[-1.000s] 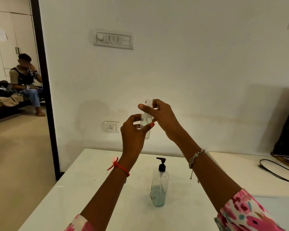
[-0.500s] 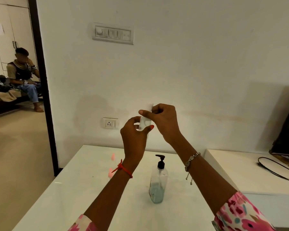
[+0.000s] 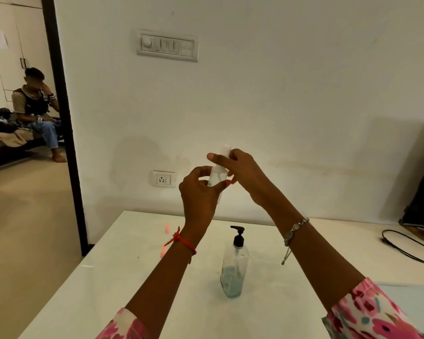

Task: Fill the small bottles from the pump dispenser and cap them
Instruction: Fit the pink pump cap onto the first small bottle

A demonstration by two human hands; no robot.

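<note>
One white table (image 3: 103, 277) was seen, and one pump dispenser (image 3: 234, 272) was stood upright on it, partly filled with bluish liquid. Two hands were raised above the dispenser. One small bottle (image 3: 216, 178) was held tilted in the air there, its body gripped by the curled fingers and thumb of the left hand (image 3: 201, 194). One cap (image 3: 225, 150), at the bottle's top, was pinched between the thumb and fingers of the right hand (image 3: 245, 172). Compared with half a second before, both grips were unchanged and the dispenser had not been moved.
</note>
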